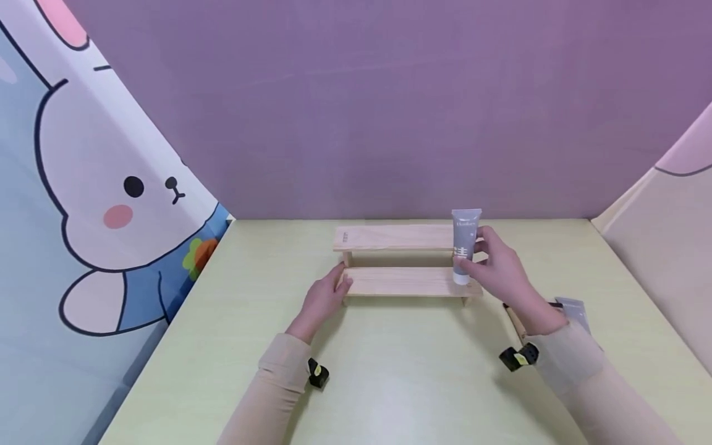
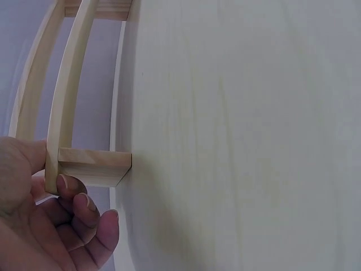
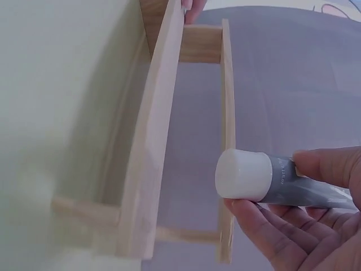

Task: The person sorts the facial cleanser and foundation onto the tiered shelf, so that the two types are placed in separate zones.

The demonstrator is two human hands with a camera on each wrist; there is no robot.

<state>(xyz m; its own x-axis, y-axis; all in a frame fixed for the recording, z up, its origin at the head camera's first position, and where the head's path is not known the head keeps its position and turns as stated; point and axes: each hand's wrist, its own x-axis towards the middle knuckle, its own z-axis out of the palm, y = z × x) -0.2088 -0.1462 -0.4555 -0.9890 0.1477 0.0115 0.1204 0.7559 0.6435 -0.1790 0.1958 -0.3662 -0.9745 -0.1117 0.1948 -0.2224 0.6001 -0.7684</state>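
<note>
A two-step wooden shelf (image 1: 400,282) stands toward the back of the table. My left hand (image 1: 324,299) grips the left end of its lower step; in the left wrist view thumb and fingers pinch the board (image 2: 67,107) near its support. My right hand (image 1: 503,266) holds a grey squeeze tube (image 1: 465,238) with its white cap (image 1: 461,279) down, at the shelf's right end. In the right wrist view the tube (image 3: 299,183) lies between thumb and fingers, its cap close to the upper step (image 3: 227,113).
Beside my right wrist on the table (image 1: 400,371) lie another grey tube (image 1: 573,311) and a brown, dark-edged item (image 1: 516,322), partly hidden by the arm. A purple backdrop (image 1: 411,111) rises behind the table, with a rabbit-print cloth (image 1: 89,185) at the left.
</note>
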